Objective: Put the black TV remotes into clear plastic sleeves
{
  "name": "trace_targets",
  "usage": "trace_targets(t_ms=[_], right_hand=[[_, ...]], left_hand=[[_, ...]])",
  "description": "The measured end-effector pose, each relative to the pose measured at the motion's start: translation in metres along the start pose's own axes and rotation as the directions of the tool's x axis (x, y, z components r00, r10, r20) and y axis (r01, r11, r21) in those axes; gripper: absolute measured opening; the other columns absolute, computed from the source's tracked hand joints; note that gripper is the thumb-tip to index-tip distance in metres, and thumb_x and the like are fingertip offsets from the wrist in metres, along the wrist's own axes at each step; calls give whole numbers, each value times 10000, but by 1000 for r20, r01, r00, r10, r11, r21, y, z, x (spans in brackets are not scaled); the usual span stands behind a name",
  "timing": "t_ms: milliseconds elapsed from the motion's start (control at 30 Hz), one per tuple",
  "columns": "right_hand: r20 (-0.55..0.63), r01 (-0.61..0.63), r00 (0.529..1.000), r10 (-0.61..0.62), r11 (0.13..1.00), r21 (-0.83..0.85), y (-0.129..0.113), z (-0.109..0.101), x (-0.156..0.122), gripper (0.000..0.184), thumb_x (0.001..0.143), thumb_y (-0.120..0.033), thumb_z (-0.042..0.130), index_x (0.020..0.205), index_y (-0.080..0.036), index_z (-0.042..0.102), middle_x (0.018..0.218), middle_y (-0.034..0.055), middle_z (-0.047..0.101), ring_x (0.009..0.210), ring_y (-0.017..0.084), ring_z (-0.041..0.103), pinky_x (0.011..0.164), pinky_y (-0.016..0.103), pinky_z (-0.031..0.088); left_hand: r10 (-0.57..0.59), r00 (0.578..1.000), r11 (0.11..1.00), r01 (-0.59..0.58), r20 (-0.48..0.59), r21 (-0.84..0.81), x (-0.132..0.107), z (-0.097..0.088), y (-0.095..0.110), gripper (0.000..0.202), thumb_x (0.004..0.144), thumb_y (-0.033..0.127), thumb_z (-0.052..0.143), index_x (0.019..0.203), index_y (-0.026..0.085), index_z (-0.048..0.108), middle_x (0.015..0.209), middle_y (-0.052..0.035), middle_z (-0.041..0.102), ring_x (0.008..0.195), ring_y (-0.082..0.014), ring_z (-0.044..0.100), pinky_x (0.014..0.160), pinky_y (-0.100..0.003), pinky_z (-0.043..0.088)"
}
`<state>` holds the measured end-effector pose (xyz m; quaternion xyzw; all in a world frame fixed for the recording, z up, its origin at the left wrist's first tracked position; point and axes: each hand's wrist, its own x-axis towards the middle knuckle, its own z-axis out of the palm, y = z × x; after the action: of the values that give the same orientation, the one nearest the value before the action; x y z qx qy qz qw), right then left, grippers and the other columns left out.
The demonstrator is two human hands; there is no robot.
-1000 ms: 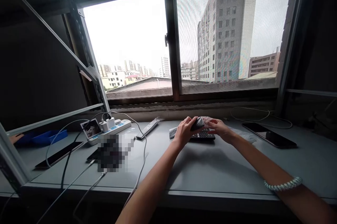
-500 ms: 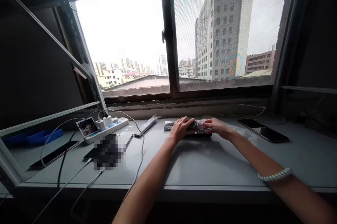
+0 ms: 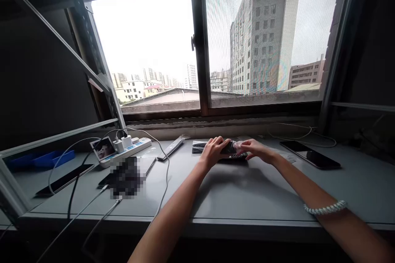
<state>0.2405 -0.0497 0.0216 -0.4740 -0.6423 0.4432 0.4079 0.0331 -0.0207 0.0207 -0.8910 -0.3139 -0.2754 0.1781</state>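
Observation:
My left hand (image 3: 214, 151) is closed over a long dark item in clear plastic (image 3: 198, 147), whose left end sticks out past the fingers. It looks like a wrapped remote control, though the hand covers its middle. At the right end of this item, my right hand (image 3: 255, 150) pinches crumpled clear plastic wrap (image 3: 238, 146) between thumb and fingers. Just below both hands lies a black remote control (image 3: 237, 157) with rows of small buttons, partly hidden by the fingers. More clear plastic (image 3: 286, 157) lies on the desk beyond my right wrist.
Another plastic-wrapped item (image 3: 171, 148) lies left of my hands. Further left are a white power strip (image 3: 140, 145), cables, a photo card (image 3: 103, 149), a dark tablet-like device (image 3: 64, 180) and blue trays (image 3: 49, 160). A black phone (image 3: 310, 154) lies at right, below the window.
My right hand's fingers have shifted slightly on the plastic, and the upper dark item now covers more of the button remote. The view has moved a little; my left hand keeps its hold.

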Motion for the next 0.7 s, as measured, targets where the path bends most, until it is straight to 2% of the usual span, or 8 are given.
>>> trace_targets(t_ms=[167, 300, 367, 433, 500, 600, 667, 700], right_hand=[[-51, 39, 998, -40, 999, -27, -2, 4, 1, 409, 599, -518, 701, 810, -170, 745, 894, 94, 697, 857, 225, 620, 571, 250, 484], [-60, 97, 993, -98, 995, -15, -2, 4, 3, 389, 581, -523, 707, 742, -172, 748, 1107, 94, 651, 901, 233, 610, 584, 254, 493], [-97, 112, 989, -111, 994, 7, -1, -2, 3, 397, 579, -532, 704, 736, -170, 746, 1135, 97, 640, 913, 239, 610, 589, 257, 494], [-200, 92, 977, -80, 994, 52, 1, -12, 2, 409, 569, -533, 712, 759, -172, 743, 1061, 106, 669, 907, 243, 616, 594, 259, 490], [-257, 98, 964, -69, 990, 101, 4, -23, 1, 407, 594, -514, 713, 853, -201, 739, 1071, 88, 667, 942, 237, 615, 621, 257, 491], [-271, 100, 961, -62, 987, 129, 6, -29, 0, 394, 625, -486, 715, 930, -236, 725, 1101, 65, 658, 972, 220, 610, 657, 252, 494], [-259, 92, 964, -57, 988, 122, 5, -24, 1, 405, 634, -468, 721, 969, -242, 713, 1111, 59, 652, 953, 204, 614, 658, 244, 495], [-258, 88, 965, -55, 989, 116, 3, -20, 1, 416, 636, -462, 723, 989, -241, 706, 1117, 58, 649, 933, 194, 617, 650, 238, 495]], left_hand=[[30, 999, 999, -32, 41, 30, 1, 3, -5, 477, 809, 431, 593, 1243, 252, 508, 994, -42, 559, 888, -173, 542, 816, -300, 425], [51, 998, 997, -53, 36, 55, 3, 6, -12, 466, 809, 379, 608, 1247, 260, 501, 1010, -44, 553, 912, -183, 540, 839, -315, 425], [41, 999, 997, -42, 16, 62, 2, 5, -17, 465, 806, 360, 616, 1246, 269, 497, 1018, -41, 551, 926, -182, 539, 852, -319, 423], [-16, 1000, 997, 17, -16, 73, -1, 3, -26, 461, 801, 341, 629, 1238, 277, 498, 1016, -32, 554, 933, -175, 543, 858, -315, 421], [-138, 987, 987, 145, -81, 74, -7, 1, -37, 433, 796, 325, 638, 1210, 282, 518, 993, -19, 563, 917, -164, 551, 856, -306, 421], [-346, 915, 932, 360, -207, 35, -17, -2, -53, 389, 787, 324, 648, 1160, 267, 555, 958, -16, 577, 888, -155, 559, 841, -294, 428], [-409, 877, 905, 426, -251, 11, -20, -3, -57, 382, 782, 328, 653, 1147, 256, 565, 950, -19, 583, 885, -157, 560, 828, -288, 432], [-410, 876, 904, 427, -253, 10, -20, -3, -56, 382, 781, 330, 654, 1145, 256, 566, 951, -19, 585, 884, -158, 561, 826, -288, 431]])
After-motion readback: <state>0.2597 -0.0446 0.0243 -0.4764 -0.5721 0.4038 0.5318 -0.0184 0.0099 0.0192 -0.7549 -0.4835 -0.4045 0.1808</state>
